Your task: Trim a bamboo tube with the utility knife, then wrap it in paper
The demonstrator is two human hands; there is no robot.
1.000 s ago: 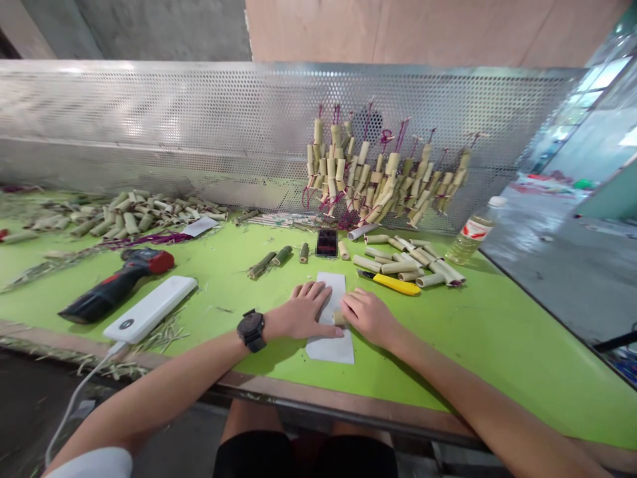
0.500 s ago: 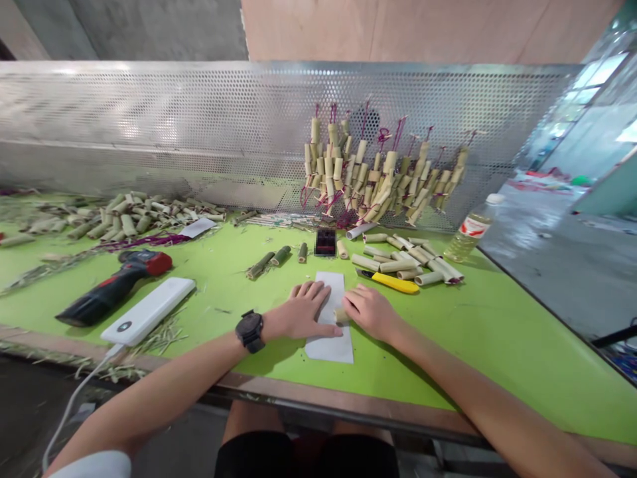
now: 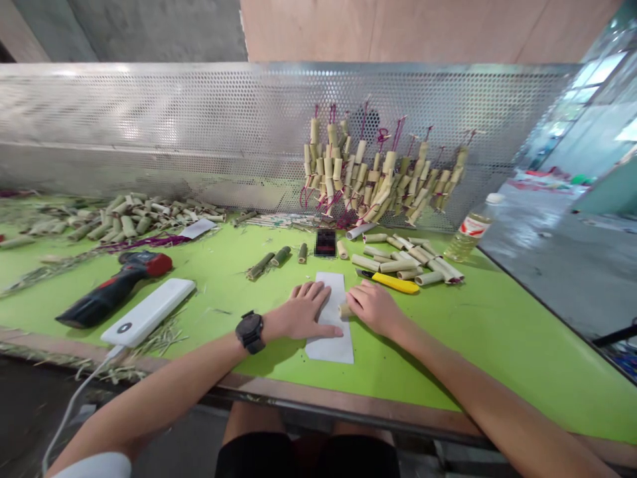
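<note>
A white sheet (image 3: 331, 350) lies on the green table top in front of me. Spread flat across its left part is my left hand (image 3: 304, 311), fingers apart, a dark watch on the wrist. My right hand (image 3: 373, 307) is closed around a short bamboo piece (image 3: 344, 310) at the sheet's right edge; one end of the piece shows over the paper. Just beyond that hand lies a yellow cutter (image 3: 395, 283), its dark tip pointing left.
Bamboo pieces (image 3: 398, 265) and an oil bottle (image 3: 470, 232) stand or lie at right. Strung bamboo figures (image 3: 368, 176) lean on the perforated metal panel (image 3: 199, 113). Left are a drill (image 3: 119, 282), a white power bank (image 3: 149, 311) with cable, and a bamboo heap (image 3: 124, 219).
My right hand has shifted slightly right and away from me, taking the bamboo piece along. My left hand stays flat in the same place.
</note>
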